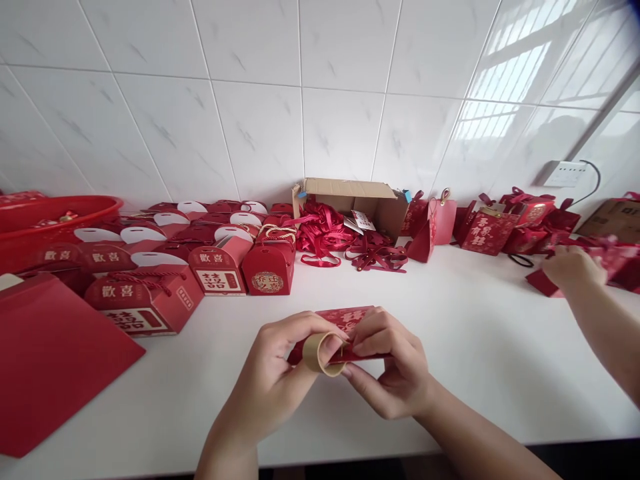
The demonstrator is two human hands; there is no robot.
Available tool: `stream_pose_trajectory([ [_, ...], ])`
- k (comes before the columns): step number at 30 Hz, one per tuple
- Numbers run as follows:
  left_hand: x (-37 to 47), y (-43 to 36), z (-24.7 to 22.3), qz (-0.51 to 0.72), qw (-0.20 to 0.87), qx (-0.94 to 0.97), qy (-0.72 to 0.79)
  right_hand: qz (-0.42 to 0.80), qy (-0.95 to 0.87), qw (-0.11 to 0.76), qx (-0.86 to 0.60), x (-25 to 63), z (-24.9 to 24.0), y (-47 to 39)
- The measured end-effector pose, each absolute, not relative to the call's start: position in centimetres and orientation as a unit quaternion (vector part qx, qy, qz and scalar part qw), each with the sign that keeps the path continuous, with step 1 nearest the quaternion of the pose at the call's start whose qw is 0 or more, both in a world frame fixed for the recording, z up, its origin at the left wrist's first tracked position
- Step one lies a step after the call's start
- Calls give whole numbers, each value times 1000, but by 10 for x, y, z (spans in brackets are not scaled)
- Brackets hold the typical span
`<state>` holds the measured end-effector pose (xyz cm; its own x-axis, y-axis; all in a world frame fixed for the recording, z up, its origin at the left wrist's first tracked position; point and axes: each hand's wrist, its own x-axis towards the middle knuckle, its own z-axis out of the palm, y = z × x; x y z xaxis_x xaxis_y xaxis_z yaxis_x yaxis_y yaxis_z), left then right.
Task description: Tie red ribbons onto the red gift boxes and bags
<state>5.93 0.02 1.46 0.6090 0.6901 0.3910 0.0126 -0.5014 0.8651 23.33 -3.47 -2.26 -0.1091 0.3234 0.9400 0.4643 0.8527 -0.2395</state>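
Above the white table, both my hands are closed on a small red patterned gift box (350, 317), its top turned toward me. My left hand (277, 370) grips its left side, with the thumb inside a gold strap loop (312, 352) that curls at the box's top edge. My right hand (395, 367) pinches the red top edge between thumb and fingers, close to the strap's end. My fingers hide much of the box and the spot where the strap meets it.
Red gift boxes (217, 267) stand in rows at left, beside a red basin (60, 217) and a large red sheet-like piece (60, 367). Behind, a cardboard box (350, 189) spills red ribbons (323, 230). At right, another person's hand (575, 270) handles red bags near finished-looking ones (487, 230).
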Motion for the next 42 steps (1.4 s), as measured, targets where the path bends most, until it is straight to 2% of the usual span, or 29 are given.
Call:
stream_pose_trajectory([
  [7,61,2,11,362,462,777,229,-48,-733,622,-269,232,-24,-34],
  [14,46,6,13,339,484,797,123,-38,-747,623,-227,232,-21,-33],
  [20,52,11,9,378,460,796,107,-9,-714,653,-251,233,-22,-32],
  [30,55,11,6,416,430,794,104,-15,-729,647,-225,234,-26,-30],
  [36,59,11,7,440,433,782,85,-20,-727,647,-231,234,-25,-30],
  [42,68,7,2,487,489,707,157,4,-698,672,-246,233,-27,-28],
])
